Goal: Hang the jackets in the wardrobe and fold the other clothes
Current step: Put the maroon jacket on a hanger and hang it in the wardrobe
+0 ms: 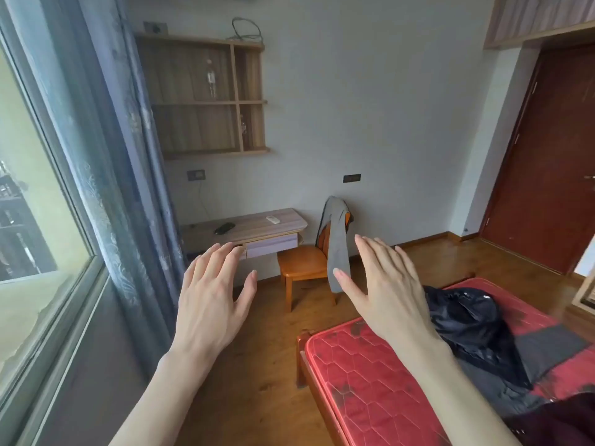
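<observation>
Two hands raised in the air, left hand [214,294] and right hand [381,284], fingers straight and spread, grasping nothing. Nothing hung or folded yet, by the look; probably the very start. Black jacket [473,323] crumpled on the red mattress [363,375] at near right, over a dark grey garment [547,349]. Grey garment [338,243] draped over the wooden chair [302,262], farther off. Wardrobe not in view. Next, likely: reach right, grip the jacket by the collar.

Wooden wall shelf [206,94] far left, tabletop [254,225] below carrying a remote [273,219], dark red door [547,162] far right, blue curtain [128,175] left
</observation>
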The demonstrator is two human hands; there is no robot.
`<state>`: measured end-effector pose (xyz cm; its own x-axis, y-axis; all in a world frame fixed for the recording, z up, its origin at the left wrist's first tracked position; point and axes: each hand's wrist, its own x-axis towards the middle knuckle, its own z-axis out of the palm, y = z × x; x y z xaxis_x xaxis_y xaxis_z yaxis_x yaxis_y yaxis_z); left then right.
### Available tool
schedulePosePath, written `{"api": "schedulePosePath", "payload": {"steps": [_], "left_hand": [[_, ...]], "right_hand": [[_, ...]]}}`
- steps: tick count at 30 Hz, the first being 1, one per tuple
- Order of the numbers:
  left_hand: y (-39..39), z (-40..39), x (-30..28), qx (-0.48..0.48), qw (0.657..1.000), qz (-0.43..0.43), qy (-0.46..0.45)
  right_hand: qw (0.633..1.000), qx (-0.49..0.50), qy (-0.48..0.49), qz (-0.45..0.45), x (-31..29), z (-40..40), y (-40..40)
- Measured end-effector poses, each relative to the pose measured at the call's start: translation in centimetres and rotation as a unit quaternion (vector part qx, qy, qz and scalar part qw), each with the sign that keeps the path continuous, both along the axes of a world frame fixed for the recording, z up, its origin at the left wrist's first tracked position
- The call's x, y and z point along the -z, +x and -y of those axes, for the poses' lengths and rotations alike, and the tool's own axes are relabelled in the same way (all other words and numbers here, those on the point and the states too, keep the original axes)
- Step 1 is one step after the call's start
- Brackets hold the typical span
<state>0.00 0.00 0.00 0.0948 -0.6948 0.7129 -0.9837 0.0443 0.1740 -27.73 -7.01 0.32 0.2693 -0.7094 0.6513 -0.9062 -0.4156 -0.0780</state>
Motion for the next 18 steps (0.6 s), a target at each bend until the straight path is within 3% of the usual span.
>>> {"api": "schedulePosePath", "payload": {"steps": [18], "left_hand": [[8.7,26.7,0.2,-0.021,1.000,0.004,-0.009]], "right_hand": [[1.000,-0.007,0.001,0.008,0.8,27.3,9.7]]}}
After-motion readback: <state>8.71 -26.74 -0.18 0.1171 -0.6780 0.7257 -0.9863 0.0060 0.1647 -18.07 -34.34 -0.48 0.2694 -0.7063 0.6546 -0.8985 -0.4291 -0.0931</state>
